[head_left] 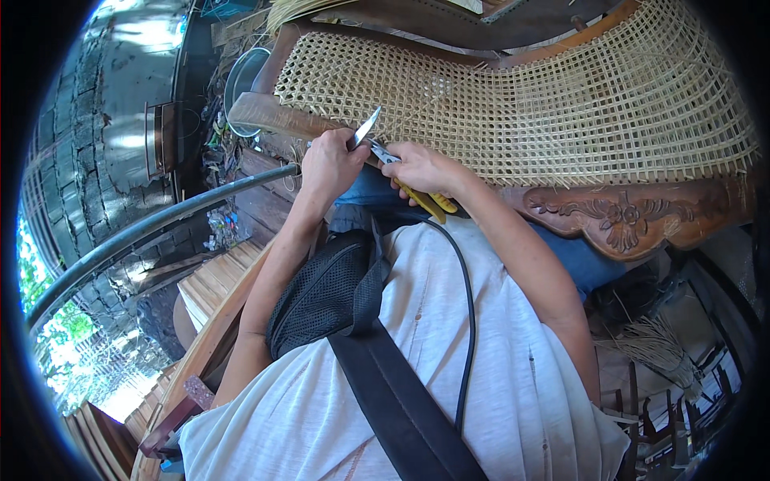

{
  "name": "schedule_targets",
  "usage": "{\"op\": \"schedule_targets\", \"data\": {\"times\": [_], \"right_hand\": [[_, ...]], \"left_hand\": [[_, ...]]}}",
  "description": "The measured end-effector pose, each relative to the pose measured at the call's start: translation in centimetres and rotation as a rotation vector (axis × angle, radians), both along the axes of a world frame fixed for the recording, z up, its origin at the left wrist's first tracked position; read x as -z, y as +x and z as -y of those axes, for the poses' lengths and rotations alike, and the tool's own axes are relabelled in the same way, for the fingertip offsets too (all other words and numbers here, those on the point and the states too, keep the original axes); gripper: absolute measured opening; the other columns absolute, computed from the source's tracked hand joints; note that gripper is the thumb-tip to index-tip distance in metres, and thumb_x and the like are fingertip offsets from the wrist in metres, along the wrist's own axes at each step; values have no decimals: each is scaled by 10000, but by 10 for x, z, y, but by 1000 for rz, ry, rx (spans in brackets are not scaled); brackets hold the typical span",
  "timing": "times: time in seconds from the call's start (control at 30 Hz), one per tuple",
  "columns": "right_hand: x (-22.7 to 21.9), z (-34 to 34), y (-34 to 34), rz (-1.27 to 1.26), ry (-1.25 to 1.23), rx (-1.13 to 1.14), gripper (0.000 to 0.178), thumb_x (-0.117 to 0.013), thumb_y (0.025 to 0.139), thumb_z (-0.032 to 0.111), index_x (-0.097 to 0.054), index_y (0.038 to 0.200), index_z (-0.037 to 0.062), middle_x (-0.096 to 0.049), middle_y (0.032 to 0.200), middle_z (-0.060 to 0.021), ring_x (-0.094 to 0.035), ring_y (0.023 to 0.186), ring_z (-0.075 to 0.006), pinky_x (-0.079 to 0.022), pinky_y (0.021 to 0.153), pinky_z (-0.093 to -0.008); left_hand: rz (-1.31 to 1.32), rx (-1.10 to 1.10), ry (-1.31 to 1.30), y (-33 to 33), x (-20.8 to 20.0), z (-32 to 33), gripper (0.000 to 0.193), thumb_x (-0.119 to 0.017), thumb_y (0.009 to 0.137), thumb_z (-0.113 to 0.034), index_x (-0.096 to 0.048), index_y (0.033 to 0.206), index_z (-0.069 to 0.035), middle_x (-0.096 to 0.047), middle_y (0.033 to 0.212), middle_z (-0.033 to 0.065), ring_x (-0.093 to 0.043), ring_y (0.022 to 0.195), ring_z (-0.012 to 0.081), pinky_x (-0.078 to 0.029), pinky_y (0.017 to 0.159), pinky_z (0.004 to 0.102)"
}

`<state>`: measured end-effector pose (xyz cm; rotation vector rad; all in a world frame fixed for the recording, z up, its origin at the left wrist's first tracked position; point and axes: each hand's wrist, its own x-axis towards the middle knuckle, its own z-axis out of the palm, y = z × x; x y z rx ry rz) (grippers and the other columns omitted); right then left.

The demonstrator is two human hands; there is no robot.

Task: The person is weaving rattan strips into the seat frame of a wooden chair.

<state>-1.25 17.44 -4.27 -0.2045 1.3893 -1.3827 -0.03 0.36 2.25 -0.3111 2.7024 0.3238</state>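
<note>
My left hand (330, 163) is closed, and a pointed metal knife blade (366, 127) sticks up out of its grip; the handle is hidden in the fingers. Close beside it, my right hand (423, 170) grips pliers with yellow handles (427, 204). The metal jaws of the pliers reach toward the left hand, almost meeting the fingers there. Both hands are at the near edge of a woven cane panel (489, 108), by its left end. The panel is stretched in a brown wooden frame (281, 113).
A carved wooden rail (626, 218) runs along the panel's near right side. A curved metal pipe (172, 215) passes left of my arm. A bucket (247, 80) stands at far left. Wooden slats (215, 282) lie at left, a cane bundle (659, 345) at right.
</note>
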Motion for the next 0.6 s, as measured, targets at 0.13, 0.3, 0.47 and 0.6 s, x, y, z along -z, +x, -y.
{"op": "schedule_targets", "data": {"times": [0.13,0.3,0.47,0.6], "right_hand": [[6,-15,6,-247,88,-23,287,-494,968,236,-552,1110,-6,-668,932,-209,-675,811,-318,-539,724,-428],[-66,-134,88,-502,524,-74,401,-490,999,298,-491,1309,43,-558,1204,-261,-551,1125,-415,-451,930,-483],[-72,-183,195,-468,851,-45,495,-565,954,207,-426,1406,63,-505,1210,-202,-504,1131,-402,-461,931,-476],[-75,-181,193,-508,866,-184,502,-603,914,151,-446,1382,60,-497,1238,-168,-494,1139,-369,-470,925,-454]], "left_hand": [[20,-22,58,-1,1,0,270,-669,827,-273,-697,828,-5,-660,715,223,-665,720,404,-519,672,471],[-191,-10,226,9,-8,38,212,-601,897,-206,-567,886,3,-613,728,229,-624,720,427,-481,668,480],[-175,-1,250,-3,-14,21,211,-615,886,-190,-529,878,3,-607,732,241,-616,741,451,-483,676,480],[-144,-32,189,12,-1,29,266,-668,838,-222,-540,893,5,-627,734,255,-646,759,437,-503,694,477]]}}
